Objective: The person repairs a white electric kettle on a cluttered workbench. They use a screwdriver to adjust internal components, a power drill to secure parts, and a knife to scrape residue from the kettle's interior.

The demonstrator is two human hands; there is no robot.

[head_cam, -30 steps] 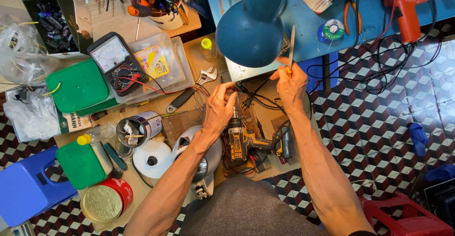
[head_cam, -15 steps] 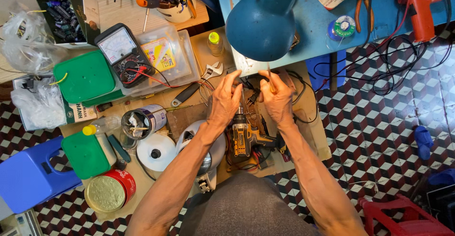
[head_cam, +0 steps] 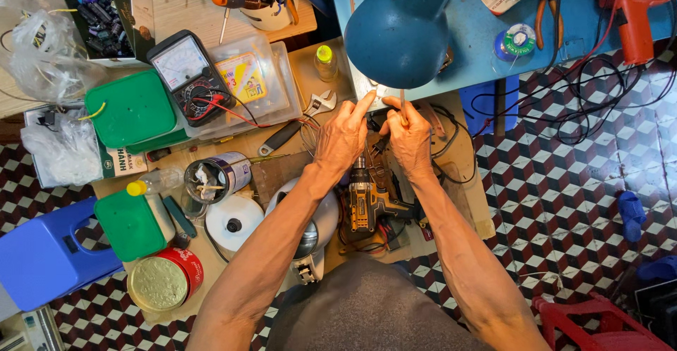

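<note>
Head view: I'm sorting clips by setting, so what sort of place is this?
Probably a small electronics or tool repair bench. A multimeter with its leads, a cordless drill below the hands, and a wrench lie among loose wires, with pliers on the blue table.

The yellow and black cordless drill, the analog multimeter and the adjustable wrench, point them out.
Yellow and black cordless drill (head_cam: 365,203), head view, on its body.
Black analog multimeter (head_cam: 185,71), head view, on its white dial face.
Steel adjustable wrench (head_cam: 321,103), head view, on its jaw end.
</note>
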